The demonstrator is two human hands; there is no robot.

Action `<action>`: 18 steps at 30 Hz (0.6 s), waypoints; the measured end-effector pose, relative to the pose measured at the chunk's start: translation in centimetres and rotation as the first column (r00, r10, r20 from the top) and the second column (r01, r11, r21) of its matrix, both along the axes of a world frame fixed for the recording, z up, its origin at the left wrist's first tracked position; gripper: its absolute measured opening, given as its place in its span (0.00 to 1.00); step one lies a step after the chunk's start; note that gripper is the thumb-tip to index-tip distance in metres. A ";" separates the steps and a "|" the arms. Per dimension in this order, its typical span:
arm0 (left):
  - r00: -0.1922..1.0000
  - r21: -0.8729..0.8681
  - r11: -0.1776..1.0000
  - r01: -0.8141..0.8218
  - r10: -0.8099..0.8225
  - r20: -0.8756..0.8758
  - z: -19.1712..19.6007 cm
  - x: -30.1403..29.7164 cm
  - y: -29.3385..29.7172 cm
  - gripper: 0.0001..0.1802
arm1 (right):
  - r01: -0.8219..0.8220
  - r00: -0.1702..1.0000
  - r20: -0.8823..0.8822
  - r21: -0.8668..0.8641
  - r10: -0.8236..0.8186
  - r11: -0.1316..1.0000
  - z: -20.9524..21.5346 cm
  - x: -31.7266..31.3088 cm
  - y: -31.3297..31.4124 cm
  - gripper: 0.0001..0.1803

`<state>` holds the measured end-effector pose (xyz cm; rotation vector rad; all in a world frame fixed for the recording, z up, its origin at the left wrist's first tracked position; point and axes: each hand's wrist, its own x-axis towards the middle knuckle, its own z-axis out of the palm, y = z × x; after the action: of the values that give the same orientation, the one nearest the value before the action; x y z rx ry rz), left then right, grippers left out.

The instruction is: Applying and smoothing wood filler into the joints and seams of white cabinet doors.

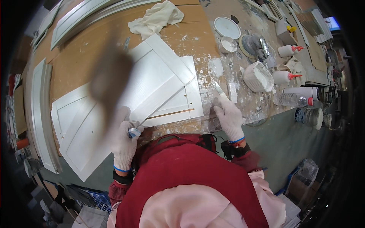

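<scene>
The fingers of the right hand [229, 117], in a white knitted glove, are being kept closed, seemingly on a narrow metal blade-like tool [219, 90] whose tip is pointing away from the body. The fingers of the left hand [123, 141], gloved likewise, are being curled around a small crumpled blue-and-white bundle [134, 132]; whether the panel edge is also being pinched cannot be told.

Just beside the left hand, a white rectangular panel with a raised frame [157, 78] is lying askew across a 2nd white framed panel with a brown slot [186, 102] — both are being supported by a worktable covered with brown cardboard [76, 49]. The blade is being held to the right of both panels, apart from them.

Farther right, an open white tub of pale paste [259, 77] is standing near 2 white bottles with red nozzles, and a round-padded sander [249, 45] is resting beyond it. At the far side, a crumpled white cloth [157, 18] is lying.

By judgement, the surface of the upper panel is being prepared, with no blade contact being made at this moment. For the next move, a steady panel and a flat, light blade angle are being called for.
</scene>
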<state>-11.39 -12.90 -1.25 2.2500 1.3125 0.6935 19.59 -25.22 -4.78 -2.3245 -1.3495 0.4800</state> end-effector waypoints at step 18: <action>0.986 0.142 0.982 0.125 -0.139 0.092 -1.0 -2.0 0.2 0.14 | -0.215 0.923 -0.306 0.089 0.232 0.972 3.2 -0.9 3.6 0.13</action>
<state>-13.36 -12.72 -2.28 2.3499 1.0866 0.8594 18.73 -21.61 -1.56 -1.9544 -1.4525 0.8356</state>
